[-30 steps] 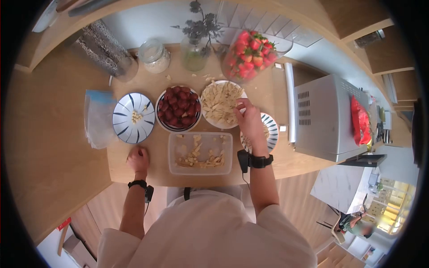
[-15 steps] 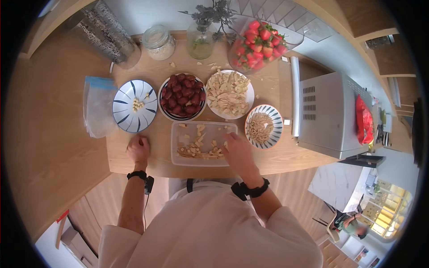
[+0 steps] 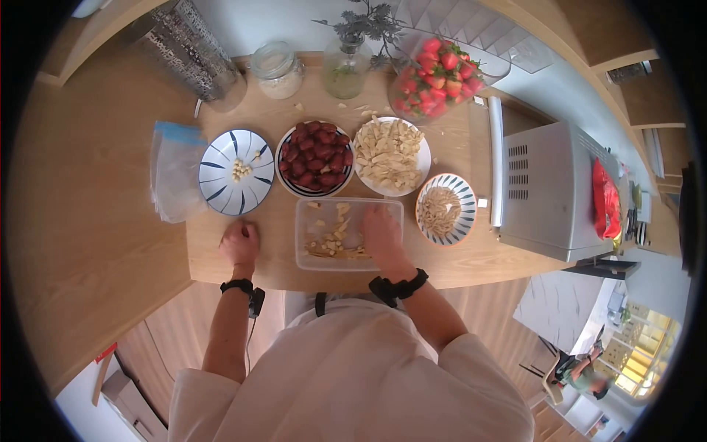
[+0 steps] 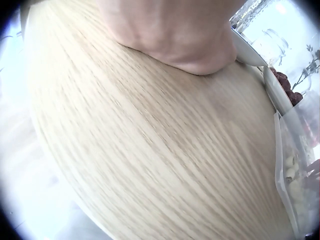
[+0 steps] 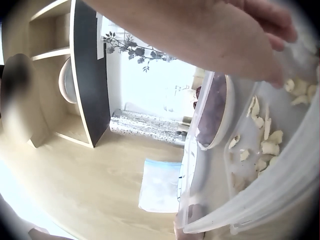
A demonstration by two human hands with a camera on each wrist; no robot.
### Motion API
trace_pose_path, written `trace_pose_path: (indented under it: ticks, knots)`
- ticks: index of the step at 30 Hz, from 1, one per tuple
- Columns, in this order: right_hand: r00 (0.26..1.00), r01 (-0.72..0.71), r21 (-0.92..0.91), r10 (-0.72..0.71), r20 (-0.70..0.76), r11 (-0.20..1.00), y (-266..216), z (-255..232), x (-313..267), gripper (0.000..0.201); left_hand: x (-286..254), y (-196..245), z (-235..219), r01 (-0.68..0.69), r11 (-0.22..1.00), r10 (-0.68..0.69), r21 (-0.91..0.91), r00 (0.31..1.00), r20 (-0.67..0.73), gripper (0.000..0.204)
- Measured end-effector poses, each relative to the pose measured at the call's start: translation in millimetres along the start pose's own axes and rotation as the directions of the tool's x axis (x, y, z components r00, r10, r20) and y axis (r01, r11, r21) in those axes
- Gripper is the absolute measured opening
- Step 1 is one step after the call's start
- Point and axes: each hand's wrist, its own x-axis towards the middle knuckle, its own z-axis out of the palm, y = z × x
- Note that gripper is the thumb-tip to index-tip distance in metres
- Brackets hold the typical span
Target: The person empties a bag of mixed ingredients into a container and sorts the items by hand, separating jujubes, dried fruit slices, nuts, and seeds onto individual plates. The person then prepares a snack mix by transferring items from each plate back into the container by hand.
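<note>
In the head view, my right hand (image 3: 384, 234) reaches down into the right side of a clear plastic tub (image 3: 300, 247). The tub holds pale dried slices (image 3: 335, 237), and more slices (image 5: 268, 145) show in the right wrist view. There, the fingers (image 5: 280, 22) are bent and apart from the thumb, close over some pieces. My left hand (image 3: 241, 243) rests on the table edge with its fingers loosely curled and nothing in them. Behind the tub are a bowl of red dates (image 3: 315, 156) and a plate heaped with pale slices (image 3: 390, 155).
A blue-striped plate (image 3: 221, 188) with small pale pieces sits left, beside a zip bag (image 3: 173, 177). At right stands a striped bowl (image 3: 465, 214) of thin pale pieces, then a grey oven-like box (image 3: 541, 191). Strawberries (image 3: 438, 77), a vase (image 3: 345, 77) and a glass jar (image 3: 278, 74) stand behind.
My right hand has come from the plate of pale slices back toward me and into the tub's right side. The left hand has stayed on the table. The whole view has shifted slightly.
</note>
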Motion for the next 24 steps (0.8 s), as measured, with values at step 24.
trace_pose_path:
  ticks: [24]
  knots:
    - [0.983,0.181,0.132,-0.18,-0.022,0.974,13.1,4.7,-2.8,0.029,1.1,3.0,-2.1,-0.021,1.0,0.021,-0.012,0.999,-0.033,0.023]
